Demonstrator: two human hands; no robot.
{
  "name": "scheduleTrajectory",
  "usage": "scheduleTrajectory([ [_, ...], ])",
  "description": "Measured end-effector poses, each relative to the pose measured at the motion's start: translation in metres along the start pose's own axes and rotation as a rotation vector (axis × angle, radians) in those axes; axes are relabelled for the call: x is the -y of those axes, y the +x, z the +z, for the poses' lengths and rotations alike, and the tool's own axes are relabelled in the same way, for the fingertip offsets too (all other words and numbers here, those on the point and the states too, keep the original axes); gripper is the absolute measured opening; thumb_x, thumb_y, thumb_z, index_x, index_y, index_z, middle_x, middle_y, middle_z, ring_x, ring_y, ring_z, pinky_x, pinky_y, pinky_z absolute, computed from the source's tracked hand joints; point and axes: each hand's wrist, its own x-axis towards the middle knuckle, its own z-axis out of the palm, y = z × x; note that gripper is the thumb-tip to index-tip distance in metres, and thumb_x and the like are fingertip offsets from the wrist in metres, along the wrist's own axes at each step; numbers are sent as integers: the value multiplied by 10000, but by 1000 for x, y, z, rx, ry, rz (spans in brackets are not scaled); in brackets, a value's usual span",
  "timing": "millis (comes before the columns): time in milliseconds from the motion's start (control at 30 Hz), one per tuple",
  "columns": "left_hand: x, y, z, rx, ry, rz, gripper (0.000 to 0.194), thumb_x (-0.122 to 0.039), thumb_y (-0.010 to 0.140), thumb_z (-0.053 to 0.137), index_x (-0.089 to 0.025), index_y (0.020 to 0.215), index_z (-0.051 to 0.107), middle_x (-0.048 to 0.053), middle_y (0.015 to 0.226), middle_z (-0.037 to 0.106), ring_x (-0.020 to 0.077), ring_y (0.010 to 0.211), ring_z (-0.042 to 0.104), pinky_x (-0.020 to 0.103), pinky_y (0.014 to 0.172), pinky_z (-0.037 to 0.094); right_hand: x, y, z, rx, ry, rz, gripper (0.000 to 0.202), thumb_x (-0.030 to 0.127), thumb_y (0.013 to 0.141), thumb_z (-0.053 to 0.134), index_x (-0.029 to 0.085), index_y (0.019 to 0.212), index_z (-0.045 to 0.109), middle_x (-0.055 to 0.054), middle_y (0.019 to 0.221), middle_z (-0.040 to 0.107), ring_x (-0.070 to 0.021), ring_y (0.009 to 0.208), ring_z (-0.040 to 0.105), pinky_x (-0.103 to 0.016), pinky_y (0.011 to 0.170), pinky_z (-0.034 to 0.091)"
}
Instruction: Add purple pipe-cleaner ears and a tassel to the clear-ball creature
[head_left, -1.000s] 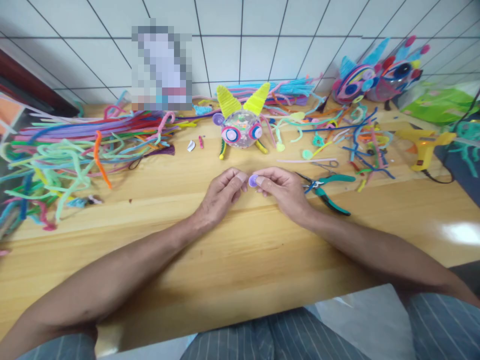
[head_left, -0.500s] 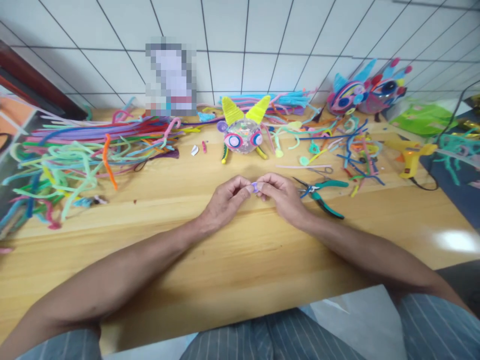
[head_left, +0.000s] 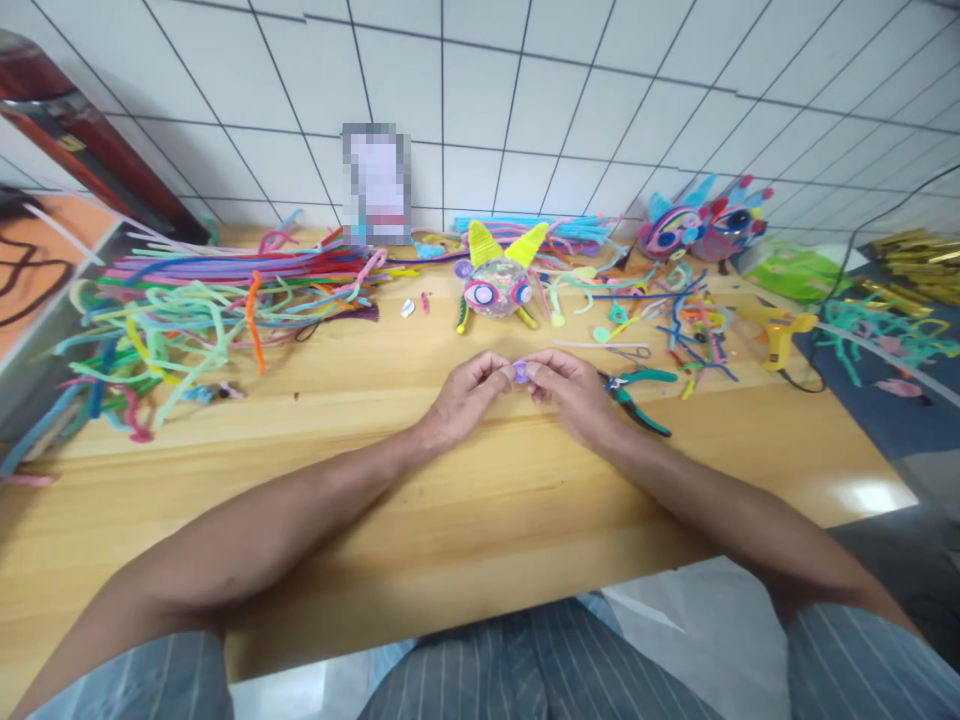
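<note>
Between my fingertips is a small purple pipe-cleaner coil (head_left: pixel 520 371), held just above the wooden table. My left hand (head_left: pixel 474 392) pinches it from the left, and my right hand (head_left: pixel 568 388) grips its other side; part of it is covered by the fingers. Beyond the hands stands a clear-bodied animal figure (head_left: pixel 498 287) with yellow pointed ears, coiled round eyes and a purple coil at its left side. Right beside my right hand lie green-handled pliers (head_left: pixel 641 392), partly hidden by it.
Loose pipe cleaners (head_left: pixel 187 320) heap up on the left. Scissors (head_left: pixel 630 351) and scattered pipe-cleaner pieces (head_left: pixel 694 330) lie right of the figure. A yellow glue gun (head_left: pixel 780 335) with a cord is near the table's right edge. Two more figures (head_left: pixel 673 225) stand by the tiled wall.
The camera view has shifted, so the table's right side shows more. Both hands keep their pinch on the purple coil, which shows a little more between the fingers.
</note>
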Motion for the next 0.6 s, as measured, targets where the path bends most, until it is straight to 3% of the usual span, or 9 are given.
scheduleTrajectory([
  [267,1,-3,5,35,-68,-22,362,-537,938,639,-198,821,593,-56,665,474,107,558,362,264,540,293,7,-16,2,-84,17,-23,295,431,717,876,202,877,781,12,742,707,-120,656,567,-267,616,473],
  [367,-1,-6,7,56,-9,-10,371,-547,917,667,-198,813,596,-56,663,468,114,583,378,265,566,312,3,-22,4,-133,50,-44,321,443,720,877,197,901,780,9,759,723,-115,653,581,-256,608,482],
  [600,-3,-12,9,82,159,39,420,-585,918,685,-196,788,595,-56,639,460,127,632,415,259,619,371,-8,-29,0,-83,-7,-82,353,482,742,860,190,921,776,0,799,750,-110,643,578,-263,631,495],
])
